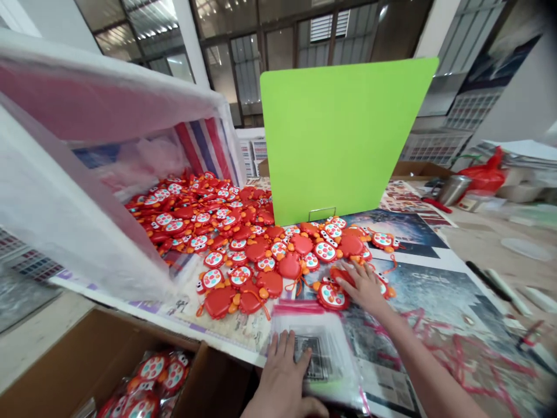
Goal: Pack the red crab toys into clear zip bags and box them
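Observation:
My left hand (285,371) lies with its fingers spread on a stack of clear zip bags (333,354) with pink top strips, at the table's front edge. A dark printed patch shows through the bags beside its fingers. At the near right of the pile, my right hand (364,284) has its thumb and fingers around a red crab toy (342,273), which the hand partly covers. Just in front of it lies another crab toy (333,295), its white belly with coloured dots facing up. Many more red crab toys (256,248) spread to the left, some with orange cords.
A white-framed bin (195,87) on its side spills toys from the left. Behind the pile stands a green board (343,139). A cardboard box (65,348) at lower left holds bagged toys. Pink strips (470,360), a knife-like black tool (487,278) and a metal cup (453,189) lie right.

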`<state>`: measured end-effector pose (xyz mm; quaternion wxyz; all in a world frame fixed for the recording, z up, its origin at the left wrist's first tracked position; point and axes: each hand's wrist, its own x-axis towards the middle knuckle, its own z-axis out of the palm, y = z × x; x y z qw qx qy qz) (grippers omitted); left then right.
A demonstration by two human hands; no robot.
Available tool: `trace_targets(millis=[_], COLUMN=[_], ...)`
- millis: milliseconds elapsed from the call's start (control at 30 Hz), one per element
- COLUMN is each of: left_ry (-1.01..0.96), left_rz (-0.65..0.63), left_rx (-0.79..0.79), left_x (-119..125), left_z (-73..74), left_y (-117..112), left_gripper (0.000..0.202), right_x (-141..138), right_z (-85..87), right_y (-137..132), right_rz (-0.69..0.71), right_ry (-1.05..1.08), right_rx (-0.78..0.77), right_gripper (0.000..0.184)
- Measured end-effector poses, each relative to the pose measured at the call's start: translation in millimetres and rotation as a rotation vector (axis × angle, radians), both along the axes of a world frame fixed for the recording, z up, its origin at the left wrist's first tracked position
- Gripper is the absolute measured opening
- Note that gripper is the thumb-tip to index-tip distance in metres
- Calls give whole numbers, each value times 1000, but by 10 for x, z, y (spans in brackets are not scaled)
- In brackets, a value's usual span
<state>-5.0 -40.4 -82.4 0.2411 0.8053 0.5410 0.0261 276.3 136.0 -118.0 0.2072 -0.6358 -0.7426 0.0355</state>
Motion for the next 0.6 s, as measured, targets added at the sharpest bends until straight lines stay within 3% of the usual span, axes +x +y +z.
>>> trace_targets(millis=[100,167,333,500,600], left_ry=[-17,22,158,180,152], left_rz=[101,176,323,344,335], left_rx=[37,89,200,376,483], left_x=[117,214,403,448,424], left_z=[205,226,1,-231,-343], left_y=[152,315,625,697,692], left_gripper=[39,24,29,24,14], right_x=[-217,-293,-157,114,168], right_z=[-27,-45,-15,43,92], right_y=[-75,-99,-70,-84,-154], right_rz=[92,124,124,-47,-120], right_ry=[41,90,217,274,476], right_rx=[-17,-11,-3,-105,-104], right_gripper=[61,62,62,58,47])
